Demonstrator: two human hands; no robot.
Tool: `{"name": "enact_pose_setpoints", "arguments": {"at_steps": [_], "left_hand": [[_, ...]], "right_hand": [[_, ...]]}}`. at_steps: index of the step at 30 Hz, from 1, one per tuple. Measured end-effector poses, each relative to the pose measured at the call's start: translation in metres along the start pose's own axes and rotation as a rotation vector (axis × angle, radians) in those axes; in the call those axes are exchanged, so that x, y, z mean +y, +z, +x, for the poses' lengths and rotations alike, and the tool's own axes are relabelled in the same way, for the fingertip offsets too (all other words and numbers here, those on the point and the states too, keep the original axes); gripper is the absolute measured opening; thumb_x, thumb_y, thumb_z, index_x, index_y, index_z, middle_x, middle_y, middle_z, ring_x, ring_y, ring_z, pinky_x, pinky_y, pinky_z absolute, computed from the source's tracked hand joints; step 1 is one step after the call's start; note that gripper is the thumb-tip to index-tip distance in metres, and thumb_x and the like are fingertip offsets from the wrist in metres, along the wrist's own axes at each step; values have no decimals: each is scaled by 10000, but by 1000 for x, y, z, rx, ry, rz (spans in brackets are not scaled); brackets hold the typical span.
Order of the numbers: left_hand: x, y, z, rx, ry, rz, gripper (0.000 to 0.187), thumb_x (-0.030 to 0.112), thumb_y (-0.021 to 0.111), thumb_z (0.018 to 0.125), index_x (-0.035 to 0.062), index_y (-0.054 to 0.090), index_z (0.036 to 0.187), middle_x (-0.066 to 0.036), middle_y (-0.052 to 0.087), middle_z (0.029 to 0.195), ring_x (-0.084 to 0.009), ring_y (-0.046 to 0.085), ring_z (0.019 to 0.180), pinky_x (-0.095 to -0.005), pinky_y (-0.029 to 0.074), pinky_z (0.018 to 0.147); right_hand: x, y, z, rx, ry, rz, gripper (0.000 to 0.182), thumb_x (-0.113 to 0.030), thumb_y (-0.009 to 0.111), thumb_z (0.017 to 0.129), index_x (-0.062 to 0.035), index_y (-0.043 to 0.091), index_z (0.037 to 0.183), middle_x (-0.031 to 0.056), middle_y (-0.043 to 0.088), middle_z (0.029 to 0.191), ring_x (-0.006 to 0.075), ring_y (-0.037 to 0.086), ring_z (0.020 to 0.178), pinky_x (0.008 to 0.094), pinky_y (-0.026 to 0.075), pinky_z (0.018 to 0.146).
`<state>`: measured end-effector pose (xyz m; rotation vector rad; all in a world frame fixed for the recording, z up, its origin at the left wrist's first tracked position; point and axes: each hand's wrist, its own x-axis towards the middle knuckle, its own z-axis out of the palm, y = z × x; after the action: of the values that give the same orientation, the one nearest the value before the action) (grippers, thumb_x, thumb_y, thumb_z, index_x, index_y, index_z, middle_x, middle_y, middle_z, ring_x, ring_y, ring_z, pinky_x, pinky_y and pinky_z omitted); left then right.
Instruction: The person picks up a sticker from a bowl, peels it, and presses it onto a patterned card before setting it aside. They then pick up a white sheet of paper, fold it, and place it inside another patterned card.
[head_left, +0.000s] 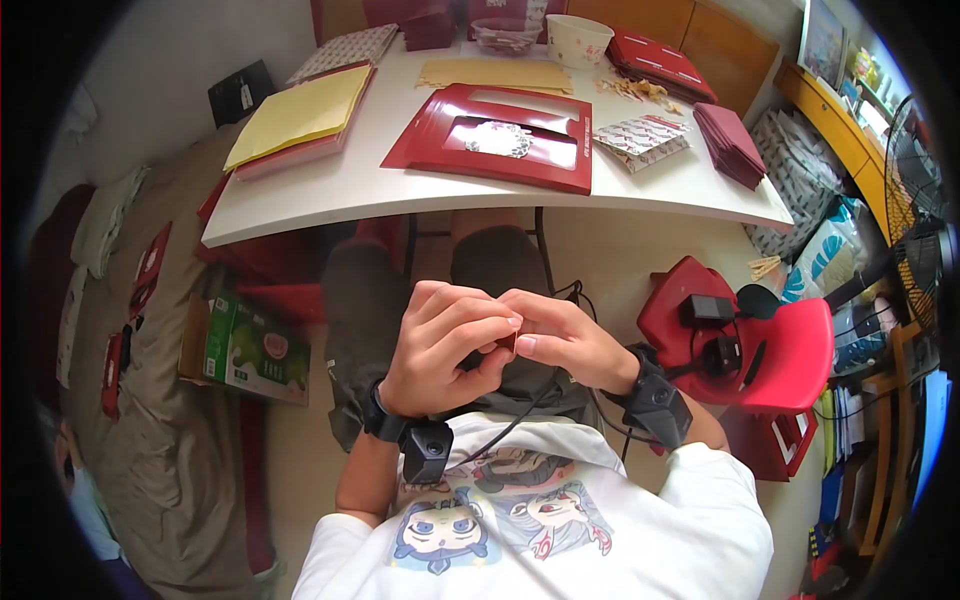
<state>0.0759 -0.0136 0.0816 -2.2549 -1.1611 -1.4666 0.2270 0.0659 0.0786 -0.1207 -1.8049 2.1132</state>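
Across the upper frame stretches a white table [325,190]. At centre, the left hand [440,345] curls, its hold hidden; next, a small reddish-brown piece [514,342] sits pinched by the right hand [568,338]. Should that pinch slacken, the piece could slip and fall.

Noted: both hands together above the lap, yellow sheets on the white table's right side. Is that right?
Wrong side: the head view shows the yellow sheets on the left side of the white table. The left hand and right hand are together above the lap.
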Motion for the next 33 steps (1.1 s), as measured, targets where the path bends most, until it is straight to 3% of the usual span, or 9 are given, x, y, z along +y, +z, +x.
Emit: {"name": "enact_pose_setpoints", "arguments": {"at_steps": [10, 24, 26, 33], "left_hand": [[2, 2, 0, 54, 13, -57, 302, 2, 627, 516, 78, 566, 802, -14, 568, 740, -189, 517, 669, -286, 418, 571], [6, 0, -1, 24, 28, -51, 307, 13, 630, 517, 92, 563, 806, -7, 563, 744, -189, 498, 654, -287, 408, 562], [7, -1, 0, 15, 26, -60, 308, 16, 632, 518, 94, 562, 808, -6, 562, 746, -187, 496, 653, -287, 404, 561], [8, -2, -1, -35, 49, -63, 302, 32, 652, 522, 93, 565, 804, 6, 563, 750, -170, 505, 658, -277, 389, 575]], "right_hand": [[-11, 5, -3, -30, 76, -20, 176, -111, 463, 791, 3, 472, 925, 25, 503, 816, 71, 463, 750, 206, 383, 664], [-13, 8, -3, -30, 87, -112, 159, -98, 457, 755, 14, 480, 866, 17, 493, 758, 66, 440, 677, 210, 373, 605], [-11, 10, -4, -11, -14, -195, 150, -93, 456, 737, 22, 485, 829, 26, 482, 718, 79, 428, 645, 221, 368, 578], [-14, 11, -4, 14, 37, -291, 155, -88, 454, 686, 32, 484, 779, 51, 465, 666, 93, 422, 616, 238, 362, 549]]}}
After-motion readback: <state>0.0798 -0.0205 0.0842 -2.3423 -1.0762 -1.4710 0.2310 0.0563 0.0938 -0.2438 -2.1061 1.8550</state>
